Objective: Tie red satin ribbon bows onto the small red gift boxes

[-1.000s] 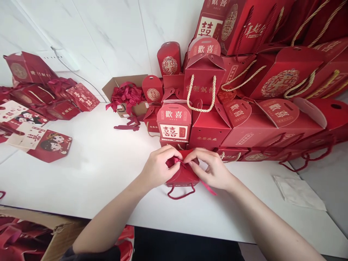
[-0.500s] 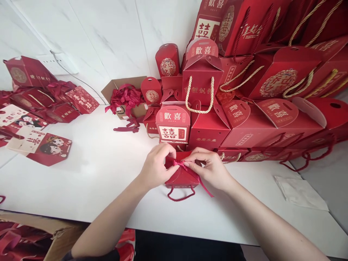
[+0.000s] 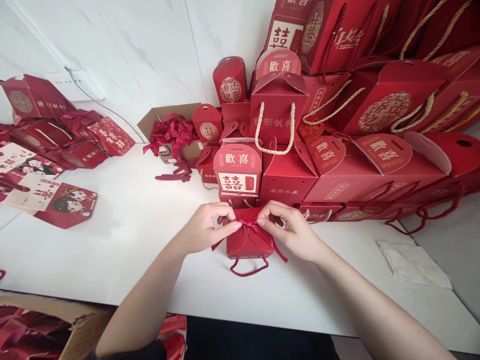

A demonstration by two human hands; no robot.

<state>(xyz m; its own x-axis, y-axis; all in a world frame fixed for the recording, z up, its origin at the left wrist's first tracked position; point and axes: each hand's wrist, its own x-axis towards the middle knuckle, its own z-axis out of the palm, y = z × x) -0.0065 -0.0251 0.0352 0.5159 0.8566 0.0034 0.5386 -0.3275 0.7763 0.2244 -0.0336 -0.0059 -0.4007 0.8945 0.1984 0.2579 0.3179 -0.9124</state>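
Note:
A small red gift box [image 3: 249, 244] sits on the white table in front of me, its dark red rope handle [image 3: 249, 272] hanging toward me. A red satin ribbon [image 3: 248, 224] is knotted in a bow on its top. My left hand [image 3: 210, 227] pinches the bow's left loop between thumb and fingers. On the other side my right hand [image 3: 287, 227] pinches the right loop. One ribbon tail slants down past the box's right side, another shows below my left fingers.
Stacked red gift boxes [image 3: 290, 182] stand close behind and to the right. A cardboard box of ribbons [image 3: 183, 150] is against the wall. More boxes [image 3: 73, 205] lie at left. A folded white cloth [image 3: 412, 262] rests at right. An open carton [image 3: 86, 325] is at lower left.
My hands have moved apart, the left one leftward, drawing the bow's loops out to both sides. A ribbon tail has come into sight at the left.

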